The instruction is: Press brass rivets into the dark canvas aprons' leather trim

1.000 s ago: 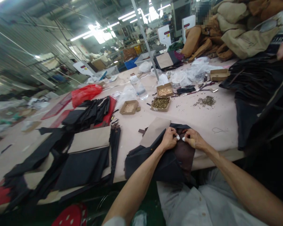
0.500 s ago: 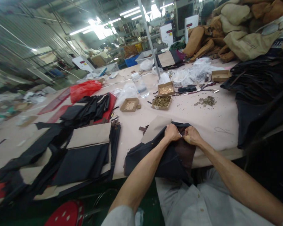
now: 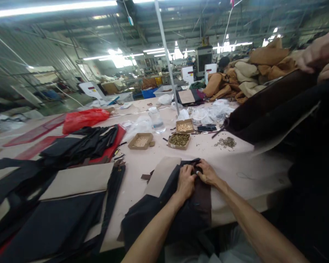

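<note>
A dark navy fabric piece (image 3: 146, 213) with a brown lining (image 3: 203, 195) and a beige panel (image 3: 162, 179) lies at the table's near edge. My left hand (image 3: 186, 181) rests over its upper part, fingers curled and gripping the cloth. Close beside it, my right hand (image 3: 207, 173) pinches the cloth's top edge. The fingertips of both hands nearly meet there, and any small part between them is hidden. Something white shows at my right thumb.
Open boxes of metal fittings (image 3: 178, 141), a bottle (image 3: 157, 120) and loose fittings (image 3: 226, 142) lie beyond. Folded dark pieces (image 3: 63, 215) are stacked left. At upper right, another person's hands (image 3: 322, 53) hold up a dark fabric piece (image 3: 276, 106) over the table.
My view has tilted up and shifted. My fists have loosened into curled fingers on the cloth's edge. The other person's hands have come in at right, lifting a dark piece.
</note>
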A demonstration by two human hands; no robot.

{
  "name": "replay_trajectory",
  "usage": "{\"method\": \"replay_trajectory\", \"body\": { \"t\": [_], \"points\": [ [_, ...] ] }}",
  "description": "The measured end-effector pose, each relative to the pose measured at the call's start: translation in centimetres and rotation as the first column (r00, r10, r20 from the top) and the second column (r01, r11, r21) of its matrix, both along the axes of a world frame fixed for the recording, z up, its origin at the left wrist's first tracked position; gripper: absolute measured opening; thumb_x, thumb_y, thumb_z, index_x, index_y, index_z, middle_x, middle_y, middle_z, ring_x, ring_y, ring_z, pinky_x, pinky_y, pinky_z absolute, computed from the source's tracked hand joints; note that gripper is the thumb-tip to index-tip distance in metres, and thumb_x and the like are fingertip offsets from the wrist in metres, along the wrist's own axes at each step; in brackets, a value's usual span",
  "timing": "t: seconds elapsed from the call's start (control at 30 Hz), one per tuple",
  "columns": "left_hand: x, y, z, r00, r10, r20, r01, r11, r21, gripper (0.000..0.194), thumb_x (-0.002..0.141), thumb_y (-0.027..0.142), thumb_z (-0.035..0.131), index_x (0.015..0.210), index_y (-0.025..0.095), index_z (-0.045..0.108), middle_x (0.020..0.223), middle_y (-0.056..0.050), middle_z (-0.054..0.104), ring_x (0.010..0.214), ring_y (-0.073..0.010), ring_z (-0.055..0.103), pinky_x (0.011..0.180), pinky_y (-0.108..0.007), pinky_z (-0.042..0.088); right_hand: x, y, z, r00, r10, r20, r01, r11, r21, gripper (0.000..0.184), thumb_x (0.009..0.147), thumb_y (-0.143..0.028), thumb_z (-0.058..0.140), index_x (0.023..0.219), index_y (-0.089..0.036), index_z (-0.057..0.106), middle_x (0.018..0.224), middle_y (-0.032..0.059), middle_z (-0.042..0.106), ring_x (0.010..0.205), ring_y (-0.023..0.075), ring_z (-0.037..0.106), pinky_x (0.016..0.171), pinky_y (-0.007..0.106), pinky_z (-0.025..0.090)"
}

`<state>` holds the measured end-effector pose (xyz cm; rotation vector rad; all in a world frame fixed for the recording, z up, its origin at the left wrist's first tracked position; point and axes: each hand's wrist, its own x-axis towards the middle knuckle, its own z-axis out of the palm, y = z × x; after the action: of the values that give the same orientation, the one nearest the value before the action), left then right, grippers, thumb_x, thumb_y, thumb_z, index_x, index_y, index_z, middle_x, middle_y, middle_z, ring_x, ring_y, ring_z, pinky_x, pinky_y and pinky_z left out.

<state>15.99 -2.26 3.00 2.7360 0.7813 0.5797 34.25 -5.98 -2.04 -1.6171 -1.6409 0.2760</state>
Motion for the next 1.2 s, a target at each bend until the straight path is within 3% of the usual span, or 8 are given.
{"method": "replay_trajectory", "body": {
  "t": [0.07,0.23,0.33,0.5,0.67,0.9,1.03,1.2],
  "points": [
    [-1.2,-0.7,-1.3,0.997,-0.074,0.034,0.073,0.997,0.01,0.04,0.084,0.004,0.048,0.115,0.017,0.07,0.125,-0.013,0.057,0.124,-0.0282,0.048,0.108,-0.051,0.044,0.9,1.2,0.9,0.998,0.069,-0.002,-0.069,0.996,-0.054,0.028,0.073,-0.015,0.06,0.098,-0.018,0.072,0.107,0.0106,0.068,0.1,0.0248,0.064,0.091,0.035,0.053],
    [-2.6,-1.7,-4.5,0.991,0.021,0.135,-0.005,0.993,-0.114,0.058,0.08,-0.004,0.042,0.13,0.019,0.061,0.138,-0.011,0.05,0.135,-0.0241,0.044,0.118,-0.046,0.04,3.5,5.0,3.9,0.98,0.115,-0.16,-0.143,0.973,-0.18,0.024,0.078,-0.02,0.056,0.093,-0.019,0.075,0.079,0.0033,0.073,0.071,0.0185,0.068,0.069,0.027,0.053],
    [-2.8,-1.4,-4.5,0.988,0.02,0.153,0.002,0.99,-0.143,0.06,0.076,-0.006,0.042,0.128,0.018,0.061,0.135,-0.012,0.053,0.137,-0.0239,0.043,0.12,-0.043,0.039,3.9,9.4,6.0,0.99,0.039,-0.134,-0.055,0.992,-0.113,0.025,0.078,-0.022,0.057,0.095,-0.018,0.075,0.075,0.0024,0.072,0.067,0.017,0.066,0.067,0.025,0.05],
    [-2.7,-0.6,-4.0,0.984,0.033,0.175,-0.009,0.991,-0.137,0.062,0.075,-0.005,0.043,0.126,0.023,0.064,0.131,-0.009,0.058,0.134,-0.0235,0.047,0.121,-0.044,0.039,2.1,16.4,7.7,0.994,-0.021,0.111,0.03,0.997,-0.077,0.012,0.074,-0.016,0.058,0.074,-0.017,0.071,0.073,0.0037,0.07,0.072,0.0179,0.063,0.072,0.025,0.046],
    [-2.2,0.8,-5.1,0.971,0.077,0.225,-0.048,0.99,-0.131,0.064,0.076,-0.005,0.041,0.126,0.025,0.067,0.132,-0.009,0.06,0.135,-0.0249,0.05,0.118,-0.048,0.044,2.6,18.0,5.5,0.977,-0.165,0.133,0.169,0.985,-0.024,0.016,0.08,-0.018,0.056,0.085,-0.019,0.071,0.083,0.0059,0.071,0.079,0.0189,0.063,0.077,0.026,0.046],
    [-2.2,1.2,-4.4,0.975,0.103,0.199,-0.078,0.989,-0.13,0.064,0.077,-0.002,0.043,0.127,0.029,0.069,0.132,-0.007,0.062,0.133,-0.0256,0.053,0.116,-0.047,0.046,14.1,14.0,0.8,0.882,-0.434,0.181,0.426,0.901,0.086,0.034,0.079,-0.018,0.052,0.107,-0.013,0.071,0.097,0.0122,0.069,0.092,0.0237,0.062,0.091,0.034,0.048],
    [-2.1,1.4,-4.3,0.979,0.109,0.174,-0.091,0.99,-0.109,0.064,0.077,-0.001,0.041,0.127,0.03,0.069,0.132,-0.005,0.063,0.134,-0.0253,0.053,0.118,-0.047,0.044,19.5,14.5,0.8,0.901,-0.383,0.203,0.378,0.924,0.065,0.038,0.078,-0.019,0.053,0.11,-0.012,0.071,0.107,0.0147,0.069,0.103,0.0283,0.061,0.099,0.041,0.046],
    [-2.0,2.4,-6.2,0.973,0.125,0.194,-0.112,0.991,-0.075,0.063,0.079,0.002,0.041,0.127,0.031,0.07,0.133,-0.005,0.064,0.133,-0.0245,0.055,0.114,-0.043,0.049,22.4,16.5,2.3,0.909,-0.313,0.275,0.321,0.947,0.017,0.038,0.078,-0.015,0.055,0.113,-0.014,0.07,0.112,0.0127,0.068,0.104,0.0245,0.061,0.101,0.036,0.046]
  ]
}}
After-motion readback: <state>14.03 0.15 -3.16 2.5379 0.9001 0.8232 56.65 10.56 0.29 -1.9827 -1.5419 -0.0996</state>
